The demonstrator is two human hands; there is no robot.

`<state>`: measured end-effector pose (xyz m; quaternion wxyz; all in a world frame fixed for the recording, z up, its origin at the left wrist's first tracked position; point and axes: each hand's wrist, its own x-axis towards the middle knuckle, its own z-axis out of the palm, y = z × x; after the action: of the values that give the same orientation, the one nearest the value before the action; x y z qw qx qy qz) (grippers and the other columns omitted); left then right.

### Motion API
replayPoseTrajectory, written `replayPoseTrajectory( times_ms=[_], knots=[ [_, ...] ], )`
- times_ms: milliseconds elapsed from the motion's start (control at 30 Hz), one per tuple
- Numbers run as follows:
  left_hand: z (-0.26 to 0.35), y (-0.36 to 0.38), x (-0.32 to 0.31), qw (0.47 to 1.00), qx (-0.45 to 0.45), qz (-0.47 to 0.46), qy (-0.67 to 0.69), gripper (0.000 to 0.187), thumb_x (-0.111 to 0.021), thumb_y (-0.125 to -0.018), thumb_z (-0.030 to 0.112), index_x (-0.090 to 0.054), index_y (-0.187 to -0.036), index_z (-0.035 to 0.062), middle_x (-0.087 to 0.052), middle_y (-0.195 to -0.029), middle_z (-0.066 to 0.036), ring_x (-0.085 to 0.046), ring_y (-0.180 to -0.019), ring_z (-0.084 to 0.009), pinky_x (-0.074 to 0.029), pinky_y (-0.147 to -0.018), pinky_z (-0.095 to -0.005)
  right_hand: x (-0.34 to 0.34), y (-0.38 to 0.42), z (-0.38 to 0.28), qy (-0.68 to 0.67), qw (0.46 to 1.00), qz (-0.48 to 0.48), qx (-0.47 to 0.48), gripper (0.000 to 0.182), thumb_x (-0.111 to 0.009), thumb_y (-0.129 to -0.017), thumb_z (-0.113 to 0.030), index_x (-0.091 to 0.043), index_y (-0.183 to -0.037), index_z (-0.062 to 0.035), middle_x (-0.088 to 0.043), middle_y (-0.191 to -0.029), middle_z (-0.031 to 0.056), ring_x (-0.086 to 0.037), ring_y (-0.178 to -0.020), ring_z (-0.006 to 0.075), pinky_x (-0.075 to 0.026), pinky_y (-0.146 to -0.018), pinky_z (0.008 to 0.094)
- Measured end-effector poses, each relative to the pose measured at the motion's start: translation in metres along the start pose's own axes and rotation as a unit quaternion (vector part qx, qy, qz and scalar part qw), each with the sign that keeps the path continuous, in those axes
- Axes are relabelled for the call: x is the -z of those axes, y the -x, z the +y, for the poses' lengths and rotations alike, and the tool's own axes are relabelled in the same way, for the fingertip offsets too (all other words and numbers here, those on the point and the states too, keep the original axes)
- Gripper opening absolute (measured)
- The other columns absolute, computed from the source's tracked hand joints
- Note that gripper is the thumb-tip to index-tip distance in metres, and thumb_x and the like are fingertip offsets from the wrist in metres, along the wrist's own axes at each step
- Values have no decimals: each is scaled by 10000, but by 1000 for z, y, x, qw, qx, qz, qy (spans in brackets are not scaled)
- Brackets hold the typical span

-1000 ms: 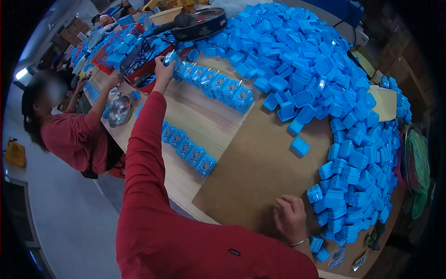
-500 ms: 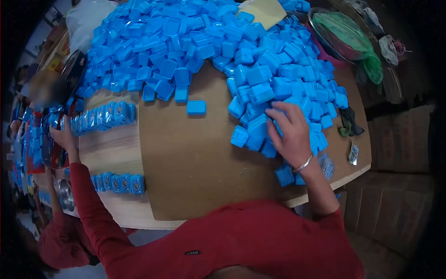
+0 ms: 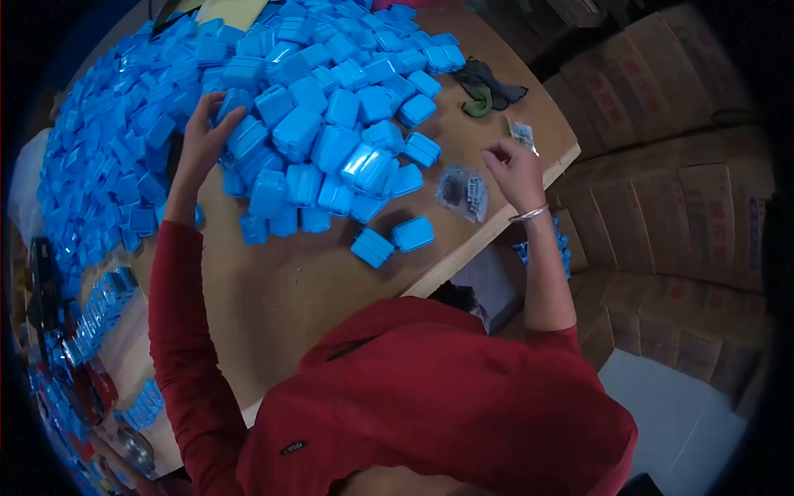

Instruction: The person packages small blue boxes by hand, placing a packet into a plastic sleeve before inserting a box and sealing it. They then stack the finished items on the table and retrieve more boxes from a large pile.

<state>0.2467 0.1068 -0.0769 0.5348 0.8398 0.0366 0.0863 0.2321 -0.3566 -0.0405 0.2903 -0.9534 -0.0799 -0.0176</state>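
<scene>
A: Where are the blue plastic boxes [image 3: 298, 132]?
B: Heaped on the counter [image 3: 331, 289], across the upper left and top centre of the frame. Two of them [image 3: 372, 246] sit side by side near the centre, just below the heap.
A: And the left hand [image 3: 207, 136]?
B: Upper left of centre, at the heap, thumb and fingers parted about one box [image 3: 235, 101]. I can't tell whether they grip it.
A: The right hand [image 3: 514, 175]?
B: Right of centre, above the counter's edge, fingers curled inward. Whether anything is pinched there, I can't tell. A silvery bracelet [image 3: 529, 214] circles the wrist.
A: What's near it?
B: A clear plastic bag [image 3: 463, 193] to its left, a small packet [image 3: 522, 136] just above, and a dark cloth [image 3: 490, 86] higher up.
A: Elsewhere?
B: Cardboard cartons [image 3: 662, 215] stacked at the right; wrapped boxes [image 3: 103, 314] in a row at lower left.
</scene>
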Motion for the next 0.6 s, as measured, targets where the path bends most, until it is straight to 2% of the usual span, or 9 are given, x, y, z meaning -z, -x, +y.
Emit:
replayPoseTrajectory(
  times_ms=[67,133,167,200,300,433,467,567,600],
  knots=[
    [-15,-4,4,997,-53,49,-40,438,-690,-831,242,-519,-1165,16,-605,-1043,-105,-573,-948,-163,-467,-788,-275,-10,4,61,-98,990,-75,-73,256,-703,-781,-154,-627,-956,17,-645,-909,96,-623,-858,173,-498,-738,305],
    [-27,-3,12,983,-102,118,-98,458,-707,-813,261,-518,-1145,8,-602,-1033,-126,-582,-934,-170,-478,-760,-273,-25,9,75,-51,998,-45,3,419,-742,-730,-194,-589,-1060,15,-650,-952,122,-633,-881,240,-494,-776,333],
    [-27,5,15,986,-69,142,-61,463,-710,-810,268,-520,-1140,6,-602,-1030,-119,-581,-930,-168,-474,-765,-274,-32,10,76,-29,998,-31,42,505,-761,-704,-214,-570,-1112,14,-652,-974,136,-638,-893,273,-492,-795,348],
    [-12,24,21,985,-36,165,-25,468,-712,-806,274,-521,-1136,3,-602,-1028,-112,-580,-927,-165,-471,-771,-276,-38,7,76,-34,993,-113,-22,623,-798,-670,-237,-496,-1155,13,-616,-1012,135,-604,-926,248,-482,-791,338],
    [18,93,33,981,69,179,-1,479,-710,-800,309,-534,-1131,11,-600,-1021,-83,-579,-901,-151,-460,-771,-278,-41,3,55,64,977,-191,-65,631,-813,-635,-262,-498,-1118,-5,-613,-966,149,-599,-901,291,-473,-780,349],
    [10,191,16,958,219,102,155,461,-682,-817,308,-547,-1138,5,-595,-1008,-66,-570,-900,-144,-440,-793,-263,-43,-5,60,74,971,-226,4,416,-796,-569,-241,-586,-837,-2,-607,-950,188,-590,-881,333,-452,-767,394],
    [11,213,10,959,238,75,135,451,-682,-818,295,-550,-1131,-2,-596,-1009,-66,-565,-914,-142,-436,-808,-265,-50,-2,67,48,981,-184,43,360,-788,-557,-222,-577,-734,11,-615,-889,180,-590,-796,346,-460,-720,400],
    [9,252,-7,952,282,47,110,431,-686,-817,266,-557,-1120,-12,-597,-1008,-68,-557,-938,-138,-432,-829,-273,-47,1,63,66,969,-236,11,356,-779,-565,-216,-585,-753,17,-600,-774,158,-589,-693,324,-466,-651,374],
    [7,263,-11,948,295,45,109,426,-688,-816,258,-559,-1118,-14,-597,-1008,-68,-555,-943,-137,-432,-833,-277,-46,4,70,-14,968,-250,30,293,-759,-632,-167,-600,-802,11,-605,-703,91,-586,-618,231,-462,-596,321]
  ],
)
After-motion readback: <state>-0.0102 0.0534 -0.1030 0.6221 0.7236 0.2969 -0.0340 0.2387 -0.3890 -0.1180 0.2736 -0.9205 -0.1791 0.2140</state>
